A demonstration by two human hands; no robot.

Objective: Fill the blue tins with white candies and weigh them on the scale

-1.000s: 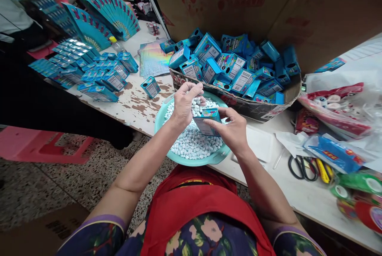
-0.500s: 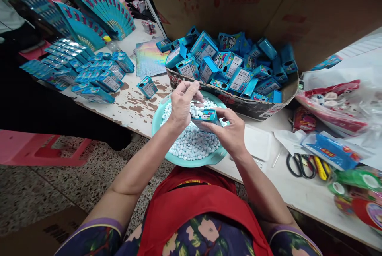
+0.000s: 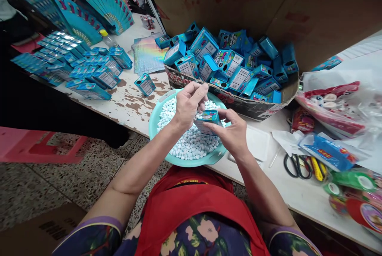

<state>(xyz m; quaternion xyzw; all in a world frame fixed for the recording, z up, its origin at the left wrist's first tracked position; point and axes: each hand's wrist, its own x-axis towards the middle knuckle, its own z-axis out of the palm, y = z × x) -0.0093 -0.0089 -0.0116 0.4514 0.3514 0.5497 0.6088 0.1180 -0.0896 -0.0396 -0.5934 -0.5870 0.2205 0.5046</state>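
Note:
My right hand (image 3: 234, 132) grips a small blue candy box (image 3: 209, 117) by its end and side, holding it over a turquoise basin (image 3: 153, 123). Small white candies (image 3: 191, 146) fill much of the basin. Right beside the box's left end, my left hand (image 3: 191, 105) is closed, its fingers curled inward and thumb on top. A few white candies show under those fingers, at the edge of the box; the palm is hidden from view.
Behind the basin, a cardboard carton (image 3: 268, 111) is heaped with blue candy boxes. More boxes (image 3: 98, 71) stand in rows at the left, near a person in dark clothes (image 3: 59, 109). Scissors (image 3: 297, 166), a yellow cutter (image 3: 318, 168) and tape rolls (image 3: 358, 180) lie at right.
My left hand has shifted slightly right and closed further over the box's end. Fewer candies show between hand and box. The right hand still holds the box, almost in place.

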